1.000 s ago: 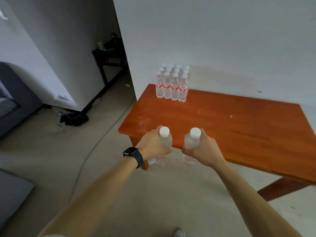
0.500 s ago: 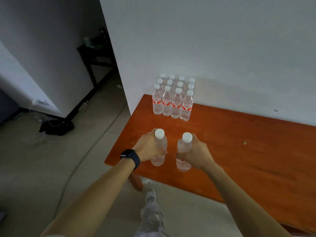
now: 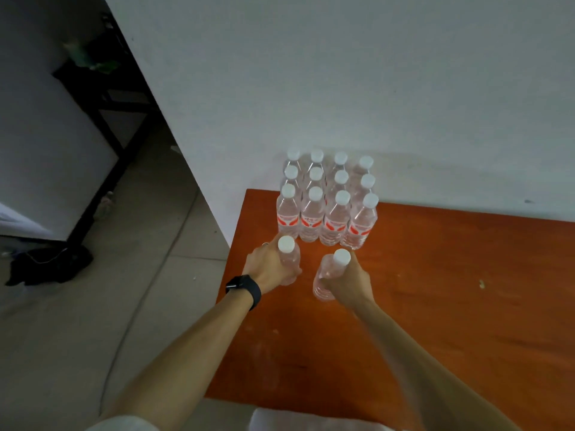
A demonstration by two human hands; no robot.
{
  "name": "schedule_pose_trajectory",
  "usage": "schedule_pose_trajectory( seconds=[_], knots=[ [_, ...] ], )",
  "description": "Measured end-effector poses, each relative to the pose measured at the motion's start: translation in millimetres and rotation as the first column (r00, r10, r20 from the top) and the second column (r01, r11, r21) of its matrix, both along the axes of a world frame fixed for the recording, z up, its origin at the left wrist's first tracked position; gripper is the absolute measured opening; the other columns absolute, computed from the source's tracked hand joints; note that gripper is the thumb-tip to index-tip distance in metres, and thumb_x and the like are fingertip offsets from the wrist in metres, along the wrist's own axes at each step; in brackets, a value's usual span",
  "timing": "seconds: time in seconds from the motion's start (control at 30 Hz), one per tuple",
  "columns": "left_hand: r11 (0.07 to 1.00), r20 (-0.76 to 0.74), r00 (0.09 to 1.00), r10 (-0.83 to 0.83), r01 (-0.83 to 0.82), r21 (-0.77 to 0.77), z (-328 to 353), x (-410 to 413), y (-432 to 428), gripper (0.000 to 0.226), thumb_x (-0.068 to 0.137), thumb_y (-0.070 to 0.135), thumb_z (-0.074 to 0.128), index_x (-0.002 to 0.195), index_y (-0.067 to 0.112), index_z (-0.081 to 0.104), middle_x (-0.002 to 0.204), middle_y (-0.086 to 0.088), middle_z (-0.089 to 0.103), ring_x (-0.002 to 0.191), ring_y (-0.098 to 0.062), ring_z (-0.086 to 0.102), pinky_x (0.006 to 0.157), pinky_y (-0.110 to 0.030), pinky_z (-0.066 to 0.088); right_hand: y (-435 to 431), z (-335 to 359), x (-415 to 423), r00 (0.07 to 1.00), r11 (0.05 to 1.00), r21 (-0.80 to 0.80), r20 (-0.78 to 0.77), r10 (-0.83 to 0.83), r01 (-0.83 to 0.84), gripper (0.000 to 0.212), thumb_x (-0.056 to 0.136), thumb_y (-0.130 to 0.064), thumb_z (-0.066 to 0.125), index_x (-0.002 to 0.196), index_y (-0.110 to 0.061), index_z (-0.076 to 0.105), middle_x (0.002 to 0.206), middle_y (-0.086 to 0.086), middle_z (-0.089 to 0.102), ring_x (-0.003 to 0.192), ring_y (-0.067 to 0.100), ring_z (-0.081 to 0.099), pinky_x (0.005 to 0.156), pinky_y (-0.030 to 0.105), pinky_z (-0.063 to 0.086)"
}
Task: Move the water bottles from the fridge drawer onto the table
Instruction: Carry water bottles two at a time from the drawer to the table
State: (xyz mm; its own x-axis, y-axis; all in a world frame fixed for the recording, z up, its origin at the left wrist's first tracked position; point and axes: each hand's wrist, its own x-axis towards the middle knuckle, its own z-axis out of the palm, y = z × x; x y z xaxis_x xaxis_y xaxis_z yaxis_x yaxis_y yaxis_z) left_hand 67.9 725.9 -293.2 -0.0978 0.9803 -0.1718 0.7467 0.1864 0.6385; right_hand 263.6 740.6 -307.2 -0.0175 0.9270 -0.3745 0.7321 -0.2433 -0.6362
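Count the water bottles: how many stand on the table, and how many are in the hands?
Block on the table: 12
Left bottle, in left hand: 1
Right bottle, in right hand: 1
Total: 14

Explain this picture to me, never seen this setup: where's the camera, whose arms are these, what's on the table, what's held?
There is no machine here: a person does the job with bare hands. The single picture comes from a camera worn on the person's head, looking forward and down, so both arms reach in from the bottom edge.

On the orange-brown table, against the white wall, stands a block of twelve water bottles: three rows of four, with white caps and red labels.

Each hand grips one more. The left hand, with a dark watch on its wrist, holds the left bottle. The right hand holds the right bottle. Both are cap up, just in front of the block and over the table. Whether their bottoms already touch the wood cannot be told.
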Motion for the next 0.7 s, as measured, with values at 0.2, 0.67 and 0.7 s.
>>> schedule_pose_trajectory(
  seconds=[0.2, 0.67, 0.7],
  knots=[
    [0.997, -0.04, 0.997, -0.07, 0.069, -0.026, -11.3, -17.4, 44.5, 0.042, 0.085, 0.038, 0.074, 0.119, 0.028, 0.05, 0.095, 0.009, 0.067, 0.085, -0.012, 0.066, 0.066, -0.021, 0.051, 44.7, -10.2, -29.3, 0.999, 0.999, -0.005, -0.007, -0.049, 0.049, 0.071, 0.077, -0.025, 0.083, 0.133, -0.023, 0.039, 0.108, -0.006, 0.062, 0.095, 0.019, 0.066, 0.067, 0.025, 0.055],
    [0.998, 0.18, 0.984, -0.011, 0.021, -0.052, -42.0, -27.1, 55.4, 0.089, 0.074, 0.052, 0.083, 0.141, 0.037, 0.027, 0.138, 0.007, 0.054, 0.119, -0.014, 0.055, 0.093, -0.037, 0.054, 57.3, -24.3, -30.8, 0.993, 0.996, 0.051, -0.092, 0.078, -0.073, 0.084, 0.083, -0.029, 0.08, 0.144, -0.024, 0.023, 0.108, -0.016, 0.05, 0.095, 0.014, 0.06, 0.071, 0.012, 0.046],
    [0.997, 0.212, 0.977, 0.031, -0.016, -0.071, -44.5, -28.3, 52.2, 0.091, 0.072, 0.053, 0.084, 0.142, 0.038, 0.026, 0.141, 0.006, 0.052, 0.122, -0.016, 0.054, 0.094, -0.037, 0.052, 55.6, -28.5, -28.0, 0.989, 0.993, 0.036, -0.085, 0.119, -0.116, 0.087, 0.084, -0.03, 0.079, 0.147, -0.025, 0.02, 0.116, -0.014, 0.052, 0.103, 0.016, 0.063, 0.071, 0.01, 0.046]
  ],
)
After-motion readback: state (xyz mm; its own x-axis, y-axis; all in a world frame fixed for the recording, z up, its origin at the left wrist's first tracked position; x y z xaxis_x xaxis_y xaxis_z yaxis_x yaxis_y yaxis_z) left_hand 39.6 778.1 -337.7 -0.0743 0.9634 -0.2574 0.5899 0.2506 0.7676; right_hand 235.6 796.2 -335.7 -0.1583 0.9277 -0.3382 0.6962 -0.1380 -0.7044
